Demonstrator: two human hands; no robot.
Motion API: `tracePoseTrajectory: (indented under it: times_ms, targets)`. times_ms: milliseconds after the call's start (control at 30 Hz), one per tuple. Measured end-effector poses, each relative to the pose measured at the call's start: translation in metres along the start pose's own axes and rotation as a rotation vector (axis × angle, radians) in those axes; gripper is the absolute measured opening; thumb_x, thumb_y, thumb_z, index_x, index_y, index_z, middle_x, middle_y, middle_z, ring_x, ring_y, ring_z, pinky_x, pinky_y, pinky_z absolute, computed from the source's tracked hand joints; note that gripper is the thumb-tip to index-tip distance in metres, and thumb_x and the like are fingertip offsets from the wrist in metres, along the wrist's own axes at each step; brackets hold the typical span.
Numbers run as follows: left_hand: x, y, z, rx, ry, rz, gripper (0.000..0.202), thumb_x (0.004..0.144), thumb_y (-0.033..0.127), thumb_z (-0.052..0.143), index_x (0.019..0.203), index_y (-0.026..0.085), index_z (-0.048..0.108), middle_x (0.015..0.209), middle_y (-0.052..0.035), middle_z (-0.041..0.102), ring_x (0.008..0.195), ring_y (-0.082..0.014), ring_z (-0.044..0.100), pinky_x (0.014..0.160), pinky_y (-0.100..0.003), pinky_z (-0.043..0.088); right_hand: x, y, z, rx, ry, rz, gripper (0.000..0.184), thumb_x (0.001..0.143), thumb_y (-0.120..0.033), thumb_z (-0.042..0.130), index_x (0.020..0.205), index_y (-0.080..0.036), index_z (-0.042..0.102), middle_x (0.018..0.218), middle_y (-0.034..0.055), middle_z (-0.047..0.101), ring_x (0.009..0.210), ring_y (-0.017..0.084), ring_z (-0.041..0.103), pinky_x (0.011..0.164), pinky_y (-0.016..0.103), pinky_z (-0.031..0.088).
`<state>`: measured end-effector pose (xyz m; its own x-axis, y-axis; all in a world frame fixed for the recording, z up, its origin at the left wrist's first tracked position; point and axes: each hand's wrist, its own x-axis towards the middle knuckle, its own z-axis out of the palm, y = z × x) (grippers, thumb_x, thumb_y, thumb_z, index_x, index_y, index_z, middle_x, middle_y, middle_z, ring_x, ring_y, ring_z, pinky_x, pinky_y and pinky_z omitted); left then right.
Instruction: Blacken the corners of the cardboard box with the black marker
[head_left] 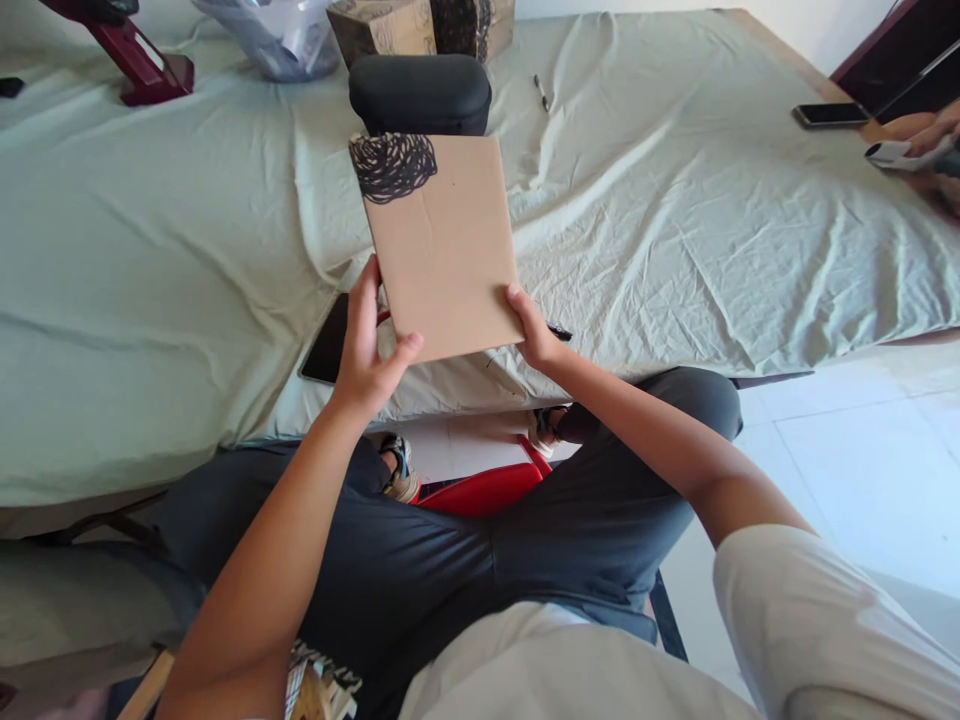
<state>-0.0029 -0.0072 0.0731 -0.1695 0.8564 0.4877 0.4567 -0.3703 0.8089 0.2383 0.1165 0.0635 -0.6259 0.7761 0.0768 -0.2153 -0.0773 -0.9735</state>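
A flat-faced brown cardboard box is held up over the front of the cloth-covered table. Black looping scribbles mark its far left corner. My left hand grips the near left edge, thumb on the top face. At the near right corner, my right hand clasps the box with its thumb on top; its other fingers are hidden below. Partly behind my left hand lies a dark phone-like slab. Just beyond the box sits a black zip-style case. A small black object shows beside my right hand.
A pale green wrinkled cloth covers the table. Along the back stand a clear plastic tub, a scribbled cardboard box and a dark red stand. A pen and a phone lie rightward, near another person's hand.
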Motion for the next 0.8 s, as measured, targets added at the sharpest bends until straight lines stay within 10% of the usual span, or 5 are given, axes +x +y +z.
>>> tracePoseTrajectory:
  times_ms: [367, 800]
  targets:
    - [-0.069, -0.091, -0.004, -0.064, -0.082, 0.048, 0.122, 0.084, 0.086, 0.077, 0.182, 0.043, 0.019, 0.193, -0.0094, 0.013, 0.179, -0.0392, 0.011, 0.146, -0.060, 0.011, -0.003, 0.041, 0.010, -0.171, 0.009, -0.112, 0.123, 0.079, -0.098, 0.060, 0.176, -0.028, 0.029, 0.186, 0.0111, 0.035, 0.163, 0.040, 0.043, 0.141, 0.064, 0.030]
    - [-0.067, -0.085, 0.001, -0.035, 0.005, 0.027, 0.117, 0.086, 0.076, 0.078, 0.182, 0.042, 0.020, 0.190, -0.0076, 0.024, 0.177, -0.0378, 0.024, 0.145, -0.056, 0.021, 0.002, 0.046, 0.012, -0.165, 0.021, -0.147, 0.121, 0.081, -0.095, 0.060, 0.176, -0.027, 0.030, 0.183, 0.0127, 0.040, 0.161, 0.039, 0.044, 0.137, 0.059, 0.037]
